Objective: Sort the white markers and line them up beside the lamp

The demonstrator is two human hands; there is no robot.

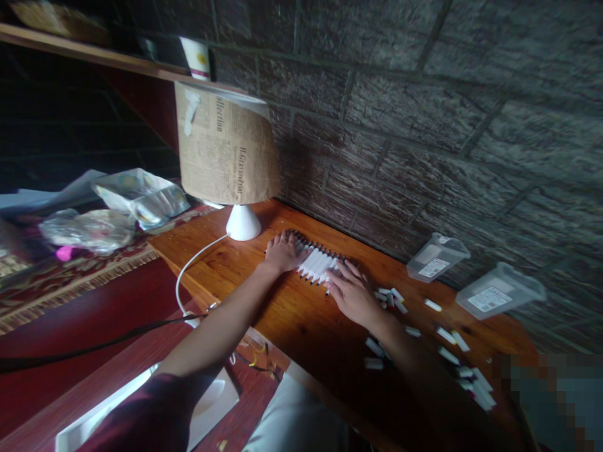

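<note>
A row of white marker pens [316,262] with dark tips lies side by side on the wooden desk [301,320], close to the brick wall. My left hand [281,251] rests flat at the left end of the row, fingers stretched out against the pens. My right hand [352,293] lies flat at the right end, fingers spread and touching the pens. Several white pen caps [392,297] lie scattered just right of my right hand and further along the desk.
A table lamp [228,157] with a newspaper-print shade stands at the desk's left back corner, its white cord [188,270] trailing over the edge. Two clear plastic boxes [437,256] [500,290] sit on the right by the wall. Plastic bags [136,198] lie on the left.
</note>
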